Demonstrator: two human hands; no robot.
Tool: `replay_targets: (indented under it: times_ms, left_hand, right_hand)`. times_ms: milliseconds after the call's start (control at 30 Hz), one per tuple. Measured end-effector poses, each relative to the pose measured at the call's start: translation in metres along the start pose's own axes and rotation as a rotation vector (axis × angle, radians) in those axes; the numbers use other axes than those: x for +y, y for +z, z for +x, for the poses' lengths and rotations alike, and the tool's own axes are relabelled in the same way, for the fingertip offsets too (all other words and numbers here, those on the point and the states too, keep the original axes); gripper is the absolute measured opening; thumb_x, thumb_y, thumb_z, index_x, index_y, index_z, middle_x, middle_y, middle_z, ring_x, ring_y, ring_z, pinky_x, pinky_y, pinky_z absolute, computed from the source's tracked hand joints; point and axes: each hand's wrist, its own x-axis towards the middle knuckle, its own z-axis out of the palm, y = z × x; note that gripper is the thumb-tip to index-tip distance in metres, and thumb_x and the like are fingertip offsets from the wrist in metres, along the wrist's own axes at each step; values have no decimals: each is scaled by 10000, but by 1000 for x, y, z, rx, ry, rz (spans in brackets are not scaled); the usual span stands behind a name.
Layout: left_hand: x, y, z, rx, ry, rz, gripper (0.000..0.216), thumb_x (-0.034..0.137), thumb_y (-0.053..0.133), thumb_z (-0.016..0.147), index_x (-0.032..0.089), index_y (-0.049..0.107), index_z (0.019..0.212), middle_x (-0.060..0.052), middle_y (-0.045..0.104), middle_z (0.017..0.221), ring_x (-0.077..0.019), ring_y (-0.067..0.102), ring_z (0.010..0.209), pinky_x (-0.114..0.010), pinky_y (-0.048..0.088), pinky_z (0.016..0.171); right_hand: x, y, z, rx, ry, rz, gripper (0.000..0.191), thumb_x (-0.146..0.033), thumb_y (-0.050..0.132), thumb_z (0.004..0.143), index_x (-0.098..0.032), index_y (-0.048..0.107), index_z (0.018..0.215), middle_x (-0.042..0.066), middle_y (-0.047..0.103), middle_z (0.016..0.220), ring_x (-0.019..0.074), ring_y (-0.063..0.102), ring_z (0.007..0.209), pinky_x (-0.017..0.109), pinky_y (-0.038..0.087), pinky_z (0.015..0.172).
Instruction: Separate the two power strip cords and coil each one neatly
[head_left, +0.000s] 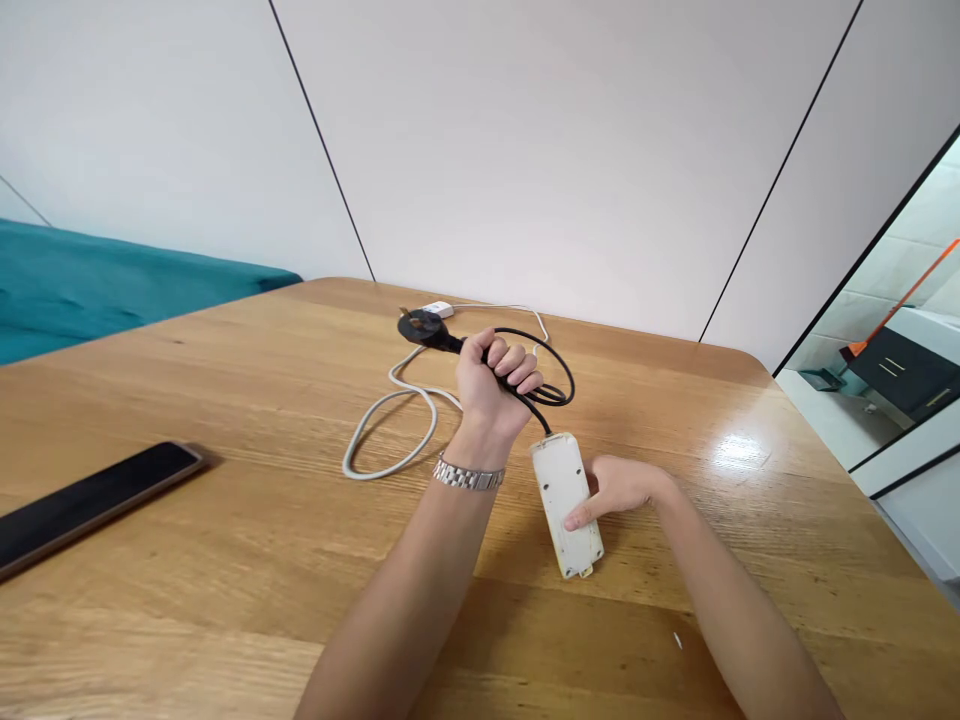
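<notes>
Counter (pixel 225 380): wood, pale, against a white wall.
Left hand (pixel 495 385): raised above the counter, grip closed tight round a coiled black cable (pixel 559 385); the black plug (pixel 420 327) juts out past the thumb side. Metal watch (pixel 469 475) on the wrist.
Right hand (pixel 622 490): grip loose, fingers laid flat on a white power strip (pixel 566 505) lying on the counter, mid-front.
White cable (pixel 390 420): looped behind the hands.
Dark flat slab (pixel 90 500): far left.
</notes>
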Motion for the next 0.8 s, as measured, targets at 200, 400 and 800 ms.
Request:
replay_targets:
  times_ms: [200,400,800]
  left_hand:
    - [-12,-33,23,-69,-326,-107,479,287,344,923,202,149,493,85,77,412,-48,120,288,-158,100,294]
    - [-56,-63,42,0,-513,139,479,367,279,960,193,238,516,93,91,407,-48,127,286,-148,119,291]
    - [-103,-103,43,70,-416,904,385,489,627,788,198,413,656,114,307,393,-45,262,289,-172,242,351]
  right_hand:
    - [22,-34,-30,172,30,-161,401,-440,730,663,-154,640,929,46,672,927,196,586,825,270,437,676]
    - [32,-57,-74,178,87,-128,477,-514,662,723,-159,651,1042,51,660,958,203,586,874,269,430,703]
    - [-5,-49,-100,236,129,-237,458,-449,605,791,-277,667,1211,2,683,1179,272,606,1032,326,448,852]
